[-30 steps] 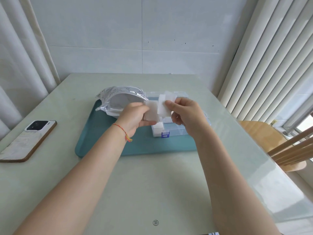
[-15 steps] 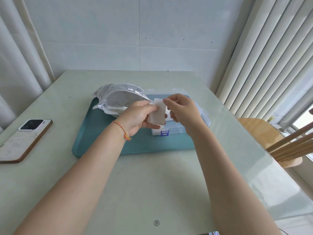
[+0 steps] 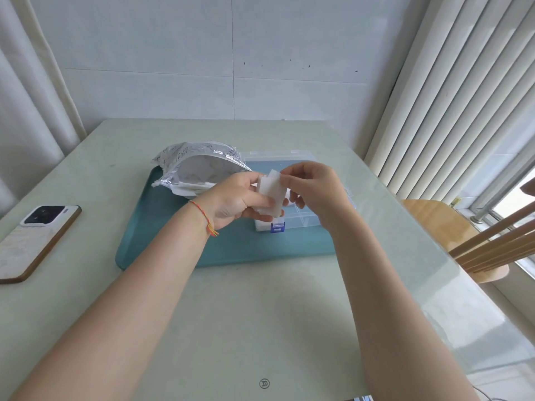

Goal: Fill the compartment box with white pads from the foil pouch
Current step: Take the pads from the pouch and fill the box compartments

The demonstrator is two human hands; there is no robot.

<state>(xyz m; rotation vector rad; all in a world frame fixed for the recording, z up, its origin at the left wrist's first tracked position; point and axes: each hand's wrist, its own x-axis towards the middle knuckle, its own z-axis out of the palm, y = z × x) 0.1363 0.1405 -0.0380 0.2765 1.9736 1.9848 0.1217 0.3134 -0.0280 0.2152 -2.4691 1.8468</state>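
A pale green glass-topped counter (image 3: 260,314) is carrying a teal rectangular plastic tray (image 3: 162,227), and on that tray a crinkled silver foil pouch (image 3: 199,166) is lying open at the left, with a clear plastic compartment box (image 3: 307,219) just to its right, its lid standing open toward the wall. A phone in a brown-edged case (image 3: 34,241) is resting well apart at the counter's left edge. Above the box, the left hand (image 3: 231,201) is gripping a small stack of white rectangular pads (image 3: 270,195) between thumb and curled fingers, while the right hand (image 3: 315,189) is pinching the stack's upper corner, apparently peeling one pad free. The front left compartment is already looking filled with white (the others are hidden behind the hands). To do this well, the right fingertips should probably be sliding the top pad sideways rather than tugging, so only one is lifting away, while the left grip is staying firm but not crushing the soft stack.
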